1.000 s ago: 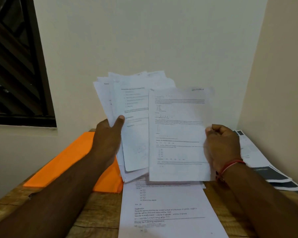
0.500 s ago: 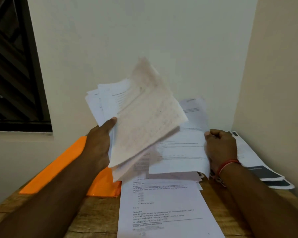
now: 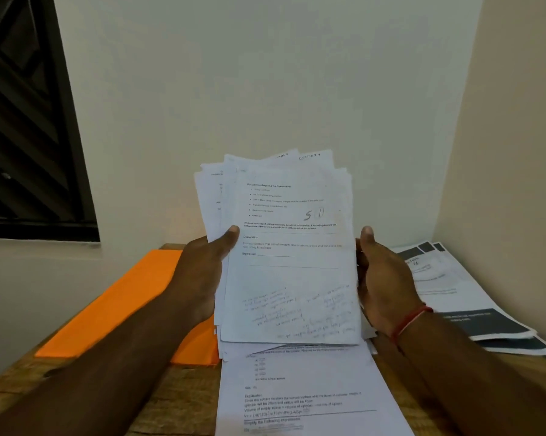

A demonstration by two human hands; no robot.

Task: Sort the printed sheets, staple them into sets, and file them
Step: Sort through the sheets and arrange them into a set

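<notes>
Both hands up on the stack of sheets [image 3: 290, 253], held upright in front of me, over the middle of the tabletop [image 3: 177, 401]. Left hand [image 3: 202, 278] pinches the stack's left edge: thumb flat on the front page, fingers behind. Right hand [image 3: 382, 284] sits against the right edge, palm turned in, thumb straight up beside the paper, not on it (fingers go behind the pages, so I can't tell if it grips or just braces). Stack isn't squared; corners fan out at the top and left. Front page has printed bullets, "Declaration" and "Signature" lines, and pen scribbles on the lower half. The bottom edge hangs over a loose sheet [image 3: 297, 398] lying flat on the tabletop nearest me; can't tell if they touch. Orange folder [image 3: 123, 303] lies flat to the left, partly behind my left hand. Dark-banded prints [image 3: 454, 294] lie overlapped on the right by the wall. Red thread [image 3: 410, 319] on my right wrist. Dark window [image 3: 29, 121] upper left.
</notes>
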